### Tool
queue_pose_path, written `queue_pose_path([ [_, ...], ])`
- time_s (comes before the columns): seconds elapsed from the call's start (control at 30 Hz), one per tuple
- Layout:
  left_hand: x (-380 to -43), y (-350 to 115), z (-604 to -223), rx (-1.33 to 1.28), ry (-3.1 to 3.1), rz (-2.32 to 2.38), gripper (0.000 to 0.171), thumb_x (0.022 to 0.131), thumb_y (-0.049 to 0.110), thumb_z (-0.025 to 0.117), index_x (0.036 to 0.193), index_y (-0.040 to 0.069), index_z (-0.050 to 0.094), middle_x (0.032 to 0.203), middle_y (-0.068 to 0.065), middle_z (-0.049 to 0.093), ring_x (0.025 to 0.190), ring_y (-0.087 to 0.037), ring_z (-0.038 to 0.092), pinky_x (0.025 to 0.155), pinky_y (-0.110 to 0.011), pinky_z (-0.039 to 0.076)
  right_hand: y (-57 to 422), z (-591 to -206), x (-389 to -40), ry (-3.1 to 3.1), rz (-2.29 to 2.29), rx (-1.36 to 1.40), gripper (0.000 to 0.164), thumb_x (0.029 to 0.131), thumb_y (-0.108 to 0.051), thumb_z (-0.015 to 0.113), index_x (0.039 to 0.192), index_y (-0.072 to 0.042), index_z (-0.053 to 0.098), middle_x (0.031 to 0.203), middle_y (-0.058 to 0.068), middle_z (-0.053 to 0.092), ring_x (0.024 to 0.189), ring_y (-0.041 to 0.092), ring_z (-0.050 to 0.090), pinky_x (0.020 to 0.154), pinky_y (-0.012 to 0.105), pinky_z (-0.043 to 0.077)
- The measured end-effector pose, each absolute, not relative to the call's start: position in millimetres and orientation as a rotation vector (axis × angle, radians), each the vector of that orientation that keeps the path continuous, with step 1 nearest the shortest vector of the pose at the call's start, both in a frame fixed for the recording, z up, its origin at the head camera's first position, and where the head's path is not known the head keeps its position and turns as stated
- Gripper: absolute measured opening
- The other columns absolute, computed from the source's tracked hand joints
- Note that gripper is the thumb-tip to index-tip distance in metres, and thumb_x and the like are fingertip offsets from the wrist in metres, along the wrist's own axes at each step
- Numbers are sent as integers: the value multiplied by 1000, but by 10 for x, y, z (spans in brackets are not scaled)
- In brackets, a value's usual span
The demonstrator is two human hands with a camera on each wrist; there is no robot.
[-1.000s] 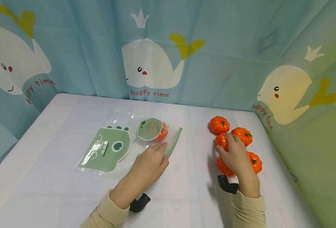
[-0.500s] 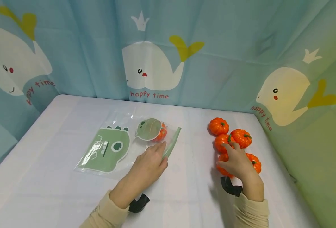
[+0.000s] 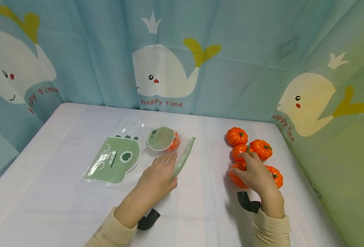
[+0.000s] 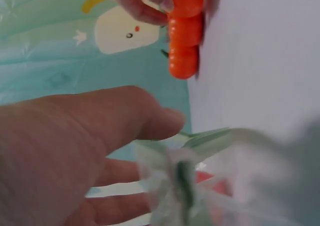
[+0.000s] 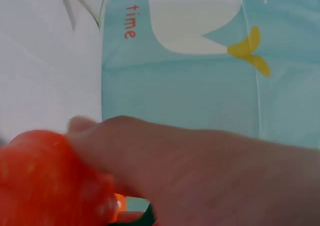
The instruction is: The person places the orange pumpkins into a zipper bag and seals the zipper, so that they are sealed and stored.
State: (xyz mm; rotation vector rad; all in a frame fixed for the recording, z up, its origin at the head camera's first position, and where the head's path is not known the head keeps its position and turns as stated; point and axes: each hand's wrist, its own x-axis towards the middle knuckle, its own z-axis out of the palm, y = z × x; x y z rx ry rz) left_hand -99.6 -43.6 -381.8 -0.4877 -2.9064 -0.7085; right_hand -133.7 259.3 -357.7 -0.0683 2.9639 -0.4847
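Head: grips front-left pumpkin [image 3: 237,179] in curled R hand [image 3: 259,176], now shifted slightly L vs. before; prob. means firmer hold, w/o lift yet. Is roundish, w/o clear long axis. Has L hand [image 3: 158,176] at mouth of bag [image 3: 132,147], lying lengthwise approx. L–R, mouth facing R, w/ inner pumpkin [image 3: 175,142].

L wrist: shows thumb near rim, fingers spread behind plastic; cannot tell if pinching.

R wrist: shows thumb pressed on pumpkin, stem prob. toward palm.
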Motion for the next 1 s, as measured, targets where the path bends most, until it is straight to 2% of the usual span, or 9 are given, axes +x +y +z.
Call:
queue_pose_path([
  [0.13, -955, -491, -3739, -443, -3029, -662, 68, 80, 21, 78, 139, 3, 51, 133, -15, 57, 113, -36, 57, 76, -53, 54, 2503, -3594, -1346, 3027, -504, -71, 46, 90, -41, 68, 119, -6, 60, 120, 19, 53, 96, 32, 62, 75, 50, 50],
  [0.2, -948, -518, -3694, -452, -3052, -618, 64, 79, 21, 79, 135, 3, 53, 124, -15, 61, 106, -35, 59, 72, -51, 54, 2455, -3599, -1370, 3051, -518, -85, 44, 90, -42, 69, 116, -7, 61, 118, 18, 55, 96, 31, 61, 76, 50, 50],
  [0.33, -955, -555, -3625, -495, -3052, -574, 52, 76, 16, 79, 120, 1, 57, 100, -14, 64, 85, -31, 62, 63, -48, 52, 2361, -3632, -1432, 3073, -570, -112, 47, 91, -43, 68, 120, -7, 59, 122, 17, 57, 97, 31, 61, 78, 51, 52],
  [0.43, -960, -573, -3610, -501, -3060, -601, 48, 76, 12, 79, 116, 0, 56, 91, -14, 63, 74, -29, 62, 61, -47, 51, 2307, -3692, -1460, 3065, -608, -118, 50, 92, -44, 67, 124, -6, 56, 122, 16, 58, 97, 30, 61, 79, 49, 53],
  [0.63, -997, -580, -3650, -484, -2927, -675, 52, 79, 11, 79, 123, -2, 55, 92, -16, 65, 72, -30, 65, 66, -45, 54, 2229, -3784, -1510, 3088, -684, -133, 51, 94, -41, 65, 125, -3, 53, 121, 17, 58, 104, 31, 59, 87, 52, 52],
  [0.73, -1028, -565, -3670, -490, -2805, -710, 49, 80, 9, 77, 122, -4, 56, 94, -18, 67, 74, -31, 66, 68, -45, 55, 2211, -3791, -1528, 3074, -704, -153, 52, 94, -42, 64, 127, -3, 51, 123, 17, 57, 107, 33, 57, 90, 53, 51],
  [0.9, -1039, -535, -3718, -476, -2745, -735, 36, 83, 6, 71, 114, -5, 59, 92, -18, 69, 72, -30, 66, 65, -44, 55, 2230, -3774, -1480, 2921, -686, -220, 66, 92, -39, 67, 142, -3, 45, 141, 23, 47, 127, 41, 51, 105, 60, 42],
  [1.0, -1039, -520, -3745, -471, -2734, -718, 18, 85, 4, 65, 101, -3, 61, 83, -14, 67, 65, -26, 62, 59, -42, 52, 2224, -3780, -1453, 2846, -699, -313, 72, 90, -30, 70, 148, -2, 38, 148, 23, 41, 134, 42, 46, 109, 60, 38],
])
